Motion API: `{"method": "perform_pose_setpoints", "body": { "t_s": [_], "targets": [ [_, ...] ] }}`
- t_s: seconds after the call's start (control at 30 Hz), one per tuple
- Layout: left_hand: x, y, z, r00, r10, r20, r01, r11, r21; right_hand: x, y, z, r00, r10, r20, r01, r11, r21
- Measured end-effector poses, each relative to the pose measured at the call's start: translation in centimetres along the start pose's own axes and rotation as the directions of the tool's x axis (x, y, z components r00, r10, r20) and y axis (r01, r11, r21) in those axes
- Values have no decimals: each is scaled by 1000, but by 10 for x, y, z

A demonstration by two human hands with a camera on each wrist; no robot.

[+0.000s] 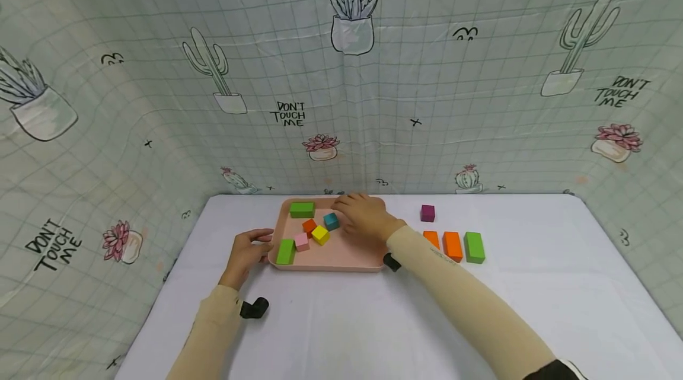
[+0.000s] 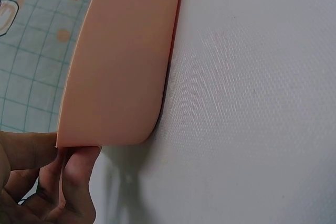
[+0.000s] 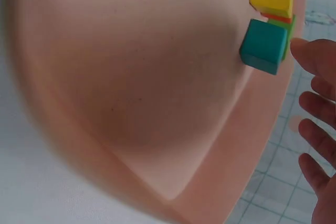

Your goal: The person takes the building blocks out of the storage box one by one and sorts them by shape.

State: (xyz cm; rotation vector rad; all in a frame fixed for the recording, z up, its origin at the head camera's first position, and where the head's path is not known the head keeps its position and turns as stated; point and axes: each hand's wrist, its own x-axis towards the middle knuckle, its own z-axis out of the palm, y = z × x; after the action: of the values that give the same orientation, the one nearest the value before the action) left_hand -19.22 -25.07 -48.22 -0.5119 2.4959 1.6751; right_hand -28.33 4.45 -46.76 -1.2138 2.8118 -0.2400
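A shallow pink tray (image 1: 331, 268) lies on the white table with several coloured blocks in it. My left hand (image 1: 246, 255) holds the tray's left end; in the left wrist view its fingers (image 2: 79, 177) meet the rim and outer wall. Over the far right part of the tray is my right hand (image 1: 365, 217), fingers spread and nothing in them in the right wrist view. Its thumb is close to a teal cube (image 1: 331, 222). Near that cube sit a yellow cube (image 1: 320, 235), an orange-red cube (image 1: 309, 226), a pink cube (image 1: 301, 242) and two green blocks, a far one (image 1: 302, 210) and a near one (image 1: 285, 251).
Right of the tray stand a purple cube (image 1: 428, 213), an orange block (image 1: 453, 246) and a green block (image 1: 474, 247). My right forearm partly covers another orange block (image 1: 431, 238). A patterned cloth (image 1: 395, 95) rises behind the table.
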Motion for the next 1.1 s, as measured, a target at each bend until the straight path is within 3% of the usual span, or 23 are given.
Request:
{"method": "perform_pose_setpoints", "body": {
  "t_s": [0.23,0.43,0.67,1.1],
  "targets": [
    [1,1,0,1000,10,-7,-10,1000,0,7,-1,-5,999,-20,31,20,1000,-4],
    [0,2,0,1000,10,-8,-10,1000,1,14,-6,-1,998,-47,44,52,993,-104],
    [1,-1,2,1000,6,-9,-6,1000,-9,20,-8,8,995,-56,76,61,996,-57],
    [1,0,0,1000,5,-7,-5,1000,-19,21,-9,5,994,-95,51,96,995,-33]
  ]
}}
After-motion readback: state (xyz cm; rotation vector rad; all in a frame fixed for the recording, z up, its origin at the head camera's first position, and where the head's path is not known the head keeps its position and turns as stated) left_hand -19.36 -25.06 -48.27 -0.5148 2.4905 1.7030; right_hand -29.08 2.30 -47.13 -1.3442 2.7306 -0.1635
